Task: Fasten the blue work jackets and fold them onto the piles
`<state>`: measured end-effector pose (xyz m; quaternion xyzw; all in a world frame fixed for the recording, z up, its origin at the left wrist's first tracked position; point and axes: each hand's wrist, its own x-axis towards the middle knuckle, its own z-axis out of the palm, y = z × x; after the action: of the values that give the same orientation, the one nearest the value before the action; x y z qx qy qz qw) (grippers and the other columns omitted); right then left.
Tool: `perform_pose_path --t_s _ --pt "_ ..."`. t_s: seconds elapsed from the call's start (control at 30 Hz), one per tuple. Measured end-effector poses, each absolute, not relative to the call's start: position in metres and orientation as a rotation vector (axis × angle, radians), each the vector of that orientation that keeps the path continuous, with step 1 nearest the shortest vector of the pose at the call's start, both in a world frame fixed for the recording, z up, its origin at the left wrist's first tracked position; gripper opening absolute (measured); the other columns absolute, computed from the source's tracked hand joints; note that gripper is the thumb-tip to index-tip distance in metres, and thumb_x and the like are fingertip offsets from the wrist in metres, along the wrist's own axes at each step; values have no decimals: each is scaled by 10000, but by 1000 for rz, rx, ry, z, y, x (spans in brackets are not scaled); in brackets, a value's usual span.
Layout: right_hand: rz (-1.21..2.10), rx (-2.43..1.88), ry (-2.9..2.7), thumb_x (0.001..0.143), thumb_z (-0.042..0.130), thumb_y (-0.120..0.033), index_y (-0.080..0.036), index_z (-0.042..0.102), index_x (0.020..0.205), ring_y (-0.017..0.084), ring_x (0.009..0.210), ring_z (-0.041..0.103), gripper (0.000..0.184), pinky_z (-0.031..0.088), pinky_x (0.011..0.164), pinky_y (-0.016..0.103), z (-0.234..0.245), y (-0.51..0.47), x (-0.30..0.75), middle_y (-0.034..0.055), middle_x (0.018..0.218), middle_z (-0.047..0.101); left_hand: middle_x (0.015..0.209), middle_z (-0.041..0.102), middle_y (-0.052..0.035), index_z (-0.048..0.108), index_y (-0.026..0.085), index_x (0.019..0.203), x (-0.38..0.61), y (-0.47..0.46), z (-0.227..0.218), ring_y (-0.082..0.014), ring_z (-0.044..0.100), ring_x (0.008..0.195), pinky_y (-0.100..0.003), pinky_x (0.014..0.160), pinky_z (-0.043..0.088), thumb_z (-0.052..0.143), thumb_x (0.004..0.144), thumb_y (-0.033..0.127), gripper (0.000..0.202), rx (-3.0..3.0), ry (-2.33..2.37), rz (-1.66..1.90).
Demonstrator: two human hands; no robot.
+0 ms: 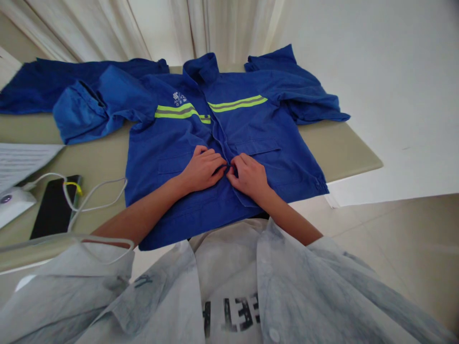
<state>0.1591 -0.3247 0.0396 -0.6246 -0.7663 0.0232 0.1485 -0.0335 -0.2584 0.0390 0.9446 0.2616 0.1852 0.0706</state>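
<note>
A blue work jacket with yellow-green and grey reflective strips lies front side up on the table, its collar pointing away from me. Both of my hands meet at its front placket, about level with the pocket flaps. My left hand pinches one edge of the placket. Close beside it, my right hand pinches the other edge, fingertips almost touching the left ones. Whatever fastener may lie between the fingertips is hidden. Above the hands the placket runs up to the collar, and its lower end hangs slightly apart near my body.
Folded dark blue cloth lies behind the jacket's left sleeve. On the left side of the table are a black phone, a white cable, a printed sheet and a white device. Curtains hang behind; a white wall stands right.
</note>
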Motion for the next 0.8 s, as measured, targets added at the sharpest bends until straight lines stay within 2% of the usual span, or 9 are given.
perform_pose_path --t_s 0.23,0.4,0.57,0.7,0.8 --pt "24 -1890 -2372 985 522 -208 -198 664 1113 257 921 625 192 380 737 339 58 -327 151 127 1104 665 847 715 -62 709 194 927 -32 -259 36 -235 616 852 -470 958 360 521 1001 247 209 2843 682 580" --pt "164 -1797 -2365 933 542 -201 -200 669 1027 231 850 621 158 365 692 319 52 -317 160 93 1023 685 897 732 -63 715 195 973 -33 -258 34 -236 624 887 -482 982 333 508 1033 272 229 2851 666 581" --pt "455 -1607 -2194 805 626 -193 -202 631 815 180 730 566 14 354 677 288 43 -308 174 21 788 649 918 743 -58 725 204 1002 -33 -257 36 -237 628 906 -492 984 307 508 1053 302 244 2825 669 568" --pt "775 -1449 -2011 743 638 -216 -201 608 739 128 610 481 34 329 621 262 42 -304 185 -42 647 556 930 753 -42 732 223 1029 -34 -255 37 -230 625 918 -484 986 292 515 1061 315 238 2771 668 580" --pt "922 -1376 -1952 731 622 -233 -198 606 725 113 581 439 39 314 591 253 42 -303 189 -58 616 511 937 760 -37 728 223 1017 -35 -253 36 -227 623 926 -480 991 285 525 1059 301 221 2742 648 600"
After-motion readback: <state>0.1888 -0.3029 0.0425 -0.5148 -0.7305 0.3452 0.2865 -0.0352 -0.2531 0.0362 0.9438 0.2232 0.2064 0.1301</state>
